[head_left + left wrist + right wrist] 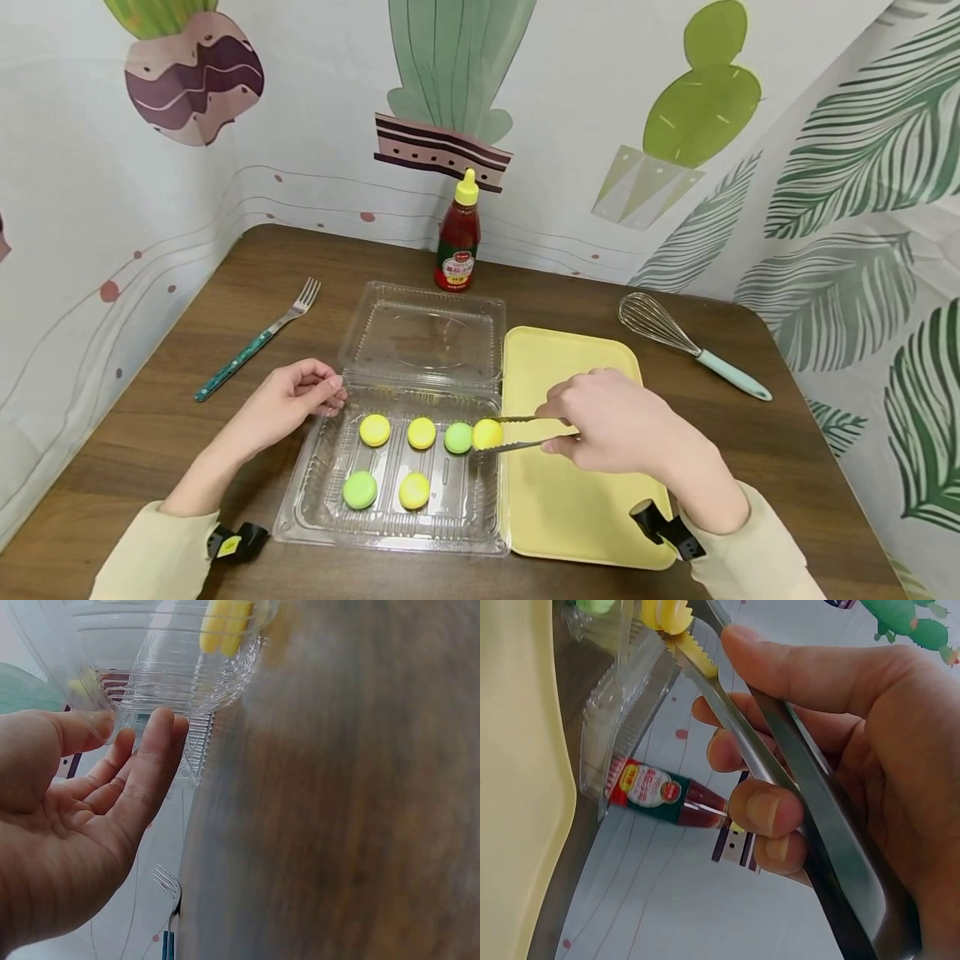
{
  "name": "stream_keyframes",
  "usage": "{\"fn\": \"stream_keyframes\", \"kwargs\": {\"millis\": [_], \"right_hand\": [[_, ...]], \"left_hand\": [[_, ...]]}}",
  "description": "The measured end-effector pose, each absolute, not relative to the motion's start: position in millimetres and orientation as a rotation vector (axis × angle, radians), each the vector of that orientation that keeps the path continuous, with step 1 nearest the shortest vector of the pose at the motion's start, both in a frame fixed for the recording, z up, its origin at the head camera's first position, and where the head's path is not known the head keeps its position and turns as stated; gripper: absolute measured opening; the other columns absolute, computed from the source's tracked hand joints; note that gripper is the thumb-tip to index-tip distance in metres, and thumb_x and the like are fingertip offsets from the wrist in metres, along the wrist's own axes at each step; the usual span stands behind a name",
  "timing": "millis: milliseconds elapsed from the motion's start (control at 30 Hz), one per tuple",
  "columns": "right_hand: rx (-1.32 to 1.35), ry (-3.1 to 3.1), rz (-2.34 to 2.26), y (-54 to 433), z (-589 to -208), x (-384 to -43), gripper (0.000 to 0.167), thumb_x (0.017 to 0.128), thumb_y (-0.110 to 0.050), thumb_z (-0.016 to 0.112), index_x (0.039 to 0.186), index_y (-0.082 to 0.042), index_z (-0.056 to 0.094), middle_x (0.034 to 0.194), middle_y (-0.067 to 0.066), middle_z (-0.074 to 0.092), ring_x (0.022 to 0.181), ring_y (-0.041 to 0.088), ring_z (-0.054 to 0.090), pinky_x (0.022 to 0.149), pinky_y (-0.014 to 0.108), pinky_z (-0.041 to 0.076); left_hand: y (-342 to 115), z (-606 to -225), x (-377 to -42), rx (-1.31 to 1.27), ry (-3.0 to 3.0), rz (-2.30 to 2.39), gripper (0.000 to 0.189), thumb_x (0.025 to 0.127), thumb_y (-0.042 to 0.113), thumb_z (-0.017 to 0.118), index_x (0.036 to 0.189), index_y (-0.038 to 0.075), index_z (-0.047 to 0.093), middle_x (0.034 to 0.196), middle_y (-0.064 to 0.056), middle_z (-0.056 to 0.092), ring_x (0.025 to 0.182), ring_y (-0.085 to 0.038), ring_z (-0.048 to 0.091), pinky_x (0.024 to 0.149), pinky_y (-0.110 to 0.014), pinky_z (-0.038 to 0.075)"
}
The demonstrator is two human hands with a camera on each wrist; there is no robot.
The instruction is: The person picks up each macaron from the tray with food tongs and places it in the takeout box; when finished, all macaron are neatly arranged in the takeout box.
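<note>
My right hand [611, 421] grips metal tongs [761, 750], whose serrated tips hold a yellow macaron [488, 434] over the right side of a clear plastic clamshell box [390, 533]. Thumb and fingers of my left hand [296, 396] pinch the box's left edge near the hinge; the left wrist view shows the thumb behind the clear plastic. Inside the box lie three yellow macarons [374, 430] and two green ones; one green macaron [458, 437] sits right beside the held one. The box's lid [427, 342] is folded back flat, away from me.
A yellow tray [577, 525] lies against the box's right side, under my right hand. Behind the lid stands a ketchup bottle [457, 242]. A fork [258, 342] rests at the left, a whisk [690, 346] at the back right. A patterned cloth hangs behind the wooden table.
</note>
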State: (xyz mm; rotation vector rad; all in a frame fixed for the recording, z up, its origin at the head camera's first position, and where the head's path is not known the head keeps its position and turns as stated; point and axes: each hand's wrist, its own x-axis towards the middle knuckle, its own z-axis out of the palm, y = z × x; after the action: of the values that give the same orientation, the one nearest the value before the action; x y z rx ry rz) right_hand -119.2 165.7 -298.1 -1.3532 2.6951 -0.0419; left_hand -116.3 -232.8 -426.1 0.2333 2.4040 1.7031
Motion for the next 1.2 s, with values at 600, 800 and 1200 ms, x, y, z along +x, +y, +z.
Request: {"fn": "stream_keyframes", "kwargs": {"millis": [600,800,1200], "right_hand": [[-1.412,2.624,-0.022,144.0,-313.0,-109.1,0.017,0.079,-0.027,0.082,0.074,-0.02,0.067,0.063,-0.016,0.044,0.053,0.003,0.042,0.053,0.029,0.046],[-1.421,2.635,0.023,139.7,-318.3,-104.8,0.021,0.077,-0.029,0.083,0.071,-0.021,0.065,0.061,-0.017,0.04,0.05,0.004,0.037,0.049,0.026,0.042],[-1.453,2.603,0.023,131.6,-324.3,-101.5,0.025,0.077,-0.029,0.083,0.066,-0.022,0.062,0.061,-0.017,0.043,0.05,0.004,0.038,0.055,0.032,0.049]], "left_hand": [[-233.3,-425.3,-116.4,0.239,2.403,1.699,0.02,0.103,0.009,0.056,0.104,-0.01,0.059,0.094,-0.019,0.07,0.083,-0.022,0.071,0.071,-0.028,0.061],[-233.9,-426.2,-116.5,0.234,2.4,1.697,0.02,0.103,0.009,0.056,0.104,-0.01,0.058,0.094,-0.019,0.07,0.084,-0.022,0.071,0.071,-0.028,0.061],[-233.2,-425.1,-116.3,0.234,2.4,1.699,0.02,0.103,0.009,0.056,0.104,-0.01,0.058,0.094,-0.019,0.07,0.084,-0.022,0.071,0.071,-0.029,0.061]]}}
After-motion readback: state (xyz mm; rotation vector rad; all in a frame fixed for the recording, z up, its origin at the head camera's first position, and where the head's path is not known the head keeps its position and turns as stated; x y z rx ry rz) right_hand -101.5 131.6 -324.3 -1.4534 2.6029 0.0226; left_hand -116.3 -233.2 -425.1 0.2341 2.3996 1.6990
